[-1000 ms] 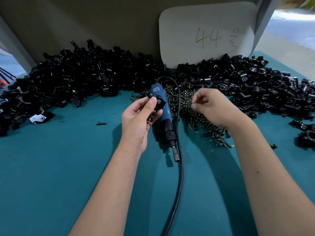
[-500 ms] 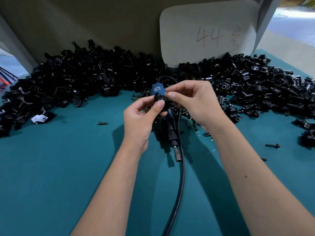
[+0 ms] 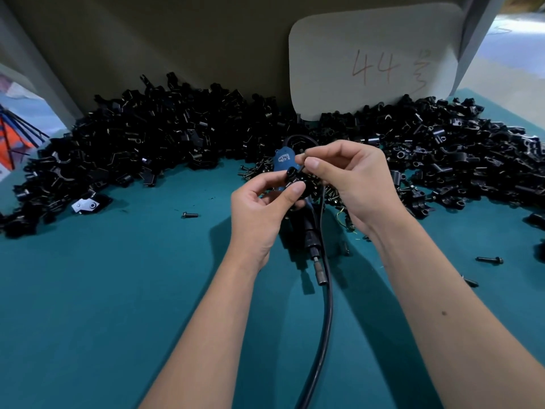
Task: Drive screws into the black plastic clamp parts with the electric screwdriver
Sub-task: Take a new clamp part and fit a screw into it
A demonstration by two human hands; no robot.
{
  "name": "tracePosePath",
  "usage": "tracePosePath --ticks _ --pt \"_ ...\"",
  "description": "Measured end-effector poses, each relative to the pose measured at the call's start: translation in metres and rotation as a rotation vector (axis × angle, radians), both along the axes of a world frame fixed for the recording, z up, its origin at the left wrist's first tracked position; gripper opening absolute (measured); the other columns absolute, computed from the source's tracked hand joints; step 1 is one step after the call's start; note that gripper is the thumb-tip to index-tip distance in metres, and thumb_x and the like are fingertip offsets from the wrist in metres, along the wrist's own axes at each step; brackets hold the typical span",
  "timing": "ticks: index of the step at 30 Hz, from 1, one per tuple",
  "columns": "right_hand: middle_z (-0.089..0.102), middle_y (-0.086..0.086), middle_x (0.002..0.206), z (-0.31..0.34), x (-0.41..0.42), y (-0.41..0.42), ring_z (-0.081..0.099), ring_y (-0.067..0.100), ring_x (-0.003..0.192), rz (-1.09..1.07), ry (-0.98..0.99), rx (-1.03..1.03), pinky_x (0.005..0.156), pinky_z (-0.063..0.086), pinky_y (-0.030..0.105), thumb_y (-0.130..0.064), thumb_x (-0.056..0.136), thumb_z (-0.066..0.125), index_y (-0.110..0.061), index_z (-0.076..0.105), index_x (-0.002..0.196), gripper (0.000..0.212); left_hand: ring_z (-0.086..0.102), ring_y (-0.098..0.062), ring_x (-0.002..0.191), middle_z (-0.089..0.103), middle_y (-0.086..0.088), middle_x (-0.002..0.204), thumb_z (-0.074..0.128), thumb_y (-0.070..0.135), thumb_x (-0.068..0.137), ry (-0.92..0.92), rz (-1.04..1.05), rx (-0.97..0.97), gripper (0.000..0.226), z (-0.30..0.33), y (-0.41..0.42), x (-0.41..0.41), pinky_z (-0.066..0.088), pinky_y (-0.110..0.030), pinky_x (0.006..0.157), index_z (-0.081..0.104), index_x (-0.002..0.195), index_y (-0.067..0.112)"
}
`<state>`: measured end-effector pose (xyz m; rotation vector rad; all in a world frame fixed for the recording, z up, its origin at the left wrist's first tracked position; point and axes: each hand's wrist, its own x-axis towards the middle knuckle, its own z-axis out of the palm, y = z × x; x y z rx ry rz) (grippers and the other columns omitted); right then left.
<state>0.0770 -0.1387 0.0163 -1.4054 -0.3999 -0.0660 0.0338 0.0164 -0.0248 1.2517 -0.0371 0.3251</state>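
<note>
- Teal matte worktop (image 3: 88, 305) carries a smooth black cable (image 3: 326, 305).
- Left hand (image 3: 259, 214) pinches a black plastic clamp part (image 3: 295, 181); right hand (image 3: 354, 184) pinches a slim screw (image 3: 300, 169) at it, above the blue electric screwdriver (image 3: 284, 160).
- Glossy clamp heaps (image 3: 162, 137) behind; white card (image 3: 374, 57) reads "44".

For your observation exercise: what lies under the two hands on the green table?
Under the left hand and right hand lies the blue electric screwdriver, its metal tip pointing toward the person, on loose screws. The hands cover its middle.
</note>
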Motion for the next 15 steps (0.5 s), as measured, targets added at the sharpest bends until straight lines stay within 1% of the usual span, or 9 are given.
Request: tracePosePath --ticks 2,5,7,9,12,13,15 --pt "0.081 0.006 0.094 0.0001 0.0001 0.0000 0.077 0.018 0.095 -0.011 -0.021 -0.041 0.088 0.058 0.026 0.000 0.087 0.079 -0.010 0.078 0.091 0.011 0.075 -0.018 0.075 0.080 -0.006 0.091 0.084 0.011 0.083 -0.002 0.006 -0.005 0.019 0.0011 0.0004 -0.0003 0.059 -0.025 0.071 0.079 0.099 0.020" --pt "0.080 0.005 0.088 -0.0002 0.0018 -0.0033 0.075 0.016 0.086 -0.014 -0.046 -0.138 0.084 0.059 0.027 -0.006 0.084 0.083 -0.015 0.081 0.088 0.010 0.075 -0.017 0.078 0.080 -0.005 0.093 0.084 0.011 0.084 -0.011 0.012 0.004 0.019 0.0020 0.0013 -0.0003 0.060 -0.026 0.073 0.081 0.095 0.026" --pt "0.080 0.005 0.086 -0.0005 0.0013 -0.0033 0.074 0.015 0.083 -0.008 -0.065 -0.173 0.080 0.059 0.026 -0.007 0.084 0.084 -0.013 0.081 0.089 0.008 0.076 -0.019 0.081 0.080 -0.007 0.094 0.084 0.012 0.083 -0.010 0.013 0.021 0.019 0.0021 0.0004 -0.0006 0.060 -0.028 0.075 0.081 0.096 0.026" --pt "0.079 0.005 0.086 -0.0011 0.0008 -0.0013 0.075 0.016 0.082 -0.010 -0.082 -0.164 0.079 0.059 0.026 -0.006 0.084 0.084 -0.011 0.081 0.091 0.009 0.077 -0.019 0.080 0.080 -0.006 0.092 0.084 0.011 0.084 -0.006 0.013 0.016 0.020 0.0020 -0.0003 -0.0011 0.060 -0.028 0.075 0.081 0.095 0.027" --pt "0.078 0.007 0.088 -0.0021 0.0013 0.0003 0.074 0.020 0.085 0.014 -0.084 -0.124 0.085 0.061 0.033 -0.001 0.083 0.084 -0.011 0.078 0.095 0.016 0.077 -0.018 0.079 0.080 -0.005 0.091 0.084 0.009 0.084 -0.001 0.022 0.007 0.023 0.0029 -0.0003 -0.0012 0.060 -0.027 0.075 0.082 0.093 0.030" --pt "0.078 0.008 0.089 -0.0025 0.0017 0.0000 0.073 0.021 0.086 0.020 -0.083 -0.106 0.086 0.061 0.033 0.001 0.083 0.083 -0.011 0.078 0.096 0.019 0.077 -0.018 0.080 0.080 -0.006 0.092 0.084 0.008 0.084 0.001 0.020 0.003 0.022 0.0030 -0.0005 -0.0012 0.060 -0.027 0.075 0.082 0.093 0.028" --pt "0.077 0.007 0.089 -0.0033 0.0022 -0.0004 0.073 0.020 0.086 0.023 -0.081 -0.056 0.085 0.060 0.031 0.004 0.082 0.083 -0.011 0.077 0.096 0.022 0.076 -0.019 0.081 0.080 -0.009 0.094 0.084 0.007 0.084 -0.001 0.011 -0.004 0.020 0.0035 -0.0013 -0.0015 0.060 -0.027 0.075 0.081 0.096 0.023"
